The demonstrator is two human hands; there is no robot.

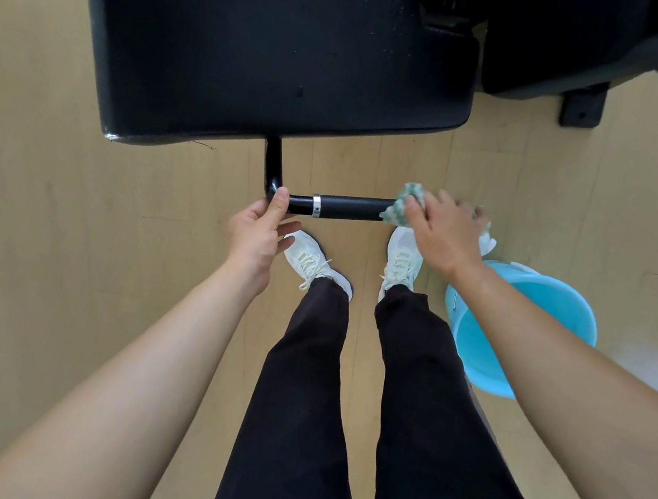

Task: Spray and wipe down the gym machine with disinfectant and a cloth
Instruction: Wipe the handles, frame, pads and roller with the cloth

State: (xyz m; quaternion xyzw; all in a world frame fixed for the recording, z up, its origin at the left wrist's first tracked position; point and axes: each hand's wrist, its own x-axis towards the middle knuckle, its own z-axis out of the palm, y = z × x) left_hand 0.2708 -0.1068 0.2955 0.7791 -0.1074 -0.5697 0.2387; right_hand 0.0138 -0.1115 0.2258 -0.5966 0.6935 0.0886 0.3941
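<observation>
At the free end of the black handle point(347, 207), the right hand point(444, 234) closes its fingers over a green-and-white cloth point(401, 206), bunching it round the grip. At nine o'clock from it, the left hand point(257, 232) holds the handle's bend, thumb on top and fingers curled beneath. The machine's black pad point(267, 40), flecked with droplets, fills twelve o'clock. A blue bucket point(462, 343) stands on the wooden floor point(20, 195) at four o'clock of the right hand, beside white shoes point(309, 261).

A blue bucket point(551, 301) and white shoes point(309, 261) stand on the wooden floor point(55, 245).
</observation>
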